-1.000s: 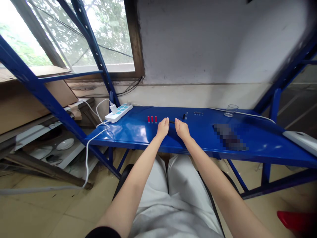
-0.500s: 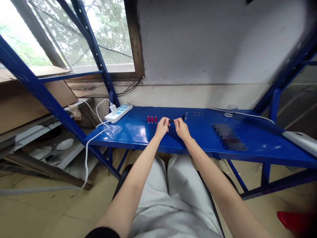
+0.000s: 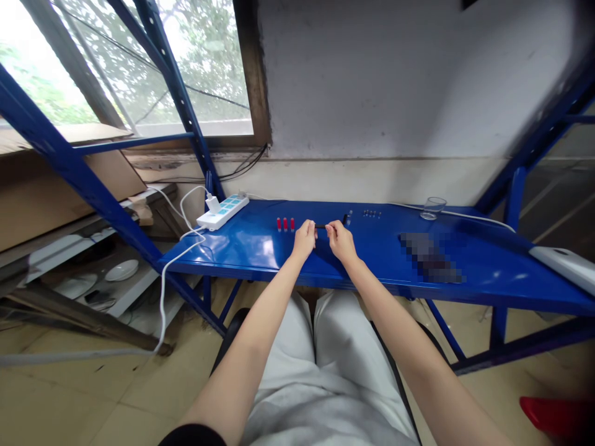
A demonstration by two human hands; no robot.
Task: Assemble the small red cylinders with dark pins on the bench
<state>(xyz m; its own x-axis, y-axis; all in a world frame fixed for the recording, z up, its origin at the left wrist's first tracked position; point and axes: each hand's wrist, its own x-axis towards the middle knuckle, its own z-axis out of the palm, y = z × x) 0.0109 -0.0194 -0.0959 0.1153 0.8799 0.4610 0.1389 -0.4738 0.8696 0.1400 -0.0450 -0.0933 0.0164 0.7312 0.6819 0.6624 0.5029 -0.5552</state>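
The fingertips of both hands are pinched narrow on one thin black rod [image 3: 320, 227]: the left hand [image 3: 304, 239] closes on its left end and the right hand [image 3: 343, 243] on its right end, with a short stretch of the rod bare between them. The rod lies roughly level, in front of the person and above the front half of one blue tabletop [image 3: 251, 251]. How each single finger wraps around it is too small to tell.

Just beyond the right hand stands one short black piece [image 3: 344, 218], with small clear bits [image 3: 350, 213] beside it, apparently two. To the left of the left hand, three red pieces [image 3: 285, 224] stand upright in a row, apart from one another. Farther right and back lies a group of tiny pieces [image 3: 372, 214], at least four; they are too small to count surely.

Farther out on the right are one dark, pixelated object [image 3: 430, 257], one clear glass [image 3: 432, 215] near the back edge, and one white object [image 3: 564, 265] at the right end. At the tabletop's left end lies one white power strip [image 3: 223, 212] with one white plug [image 3: 212, 204] in it. Beyond that end, two white plates [image 3: 121, 270] rest on a low shelf. One red object [image 3: 553, 414] shows at the lower right.
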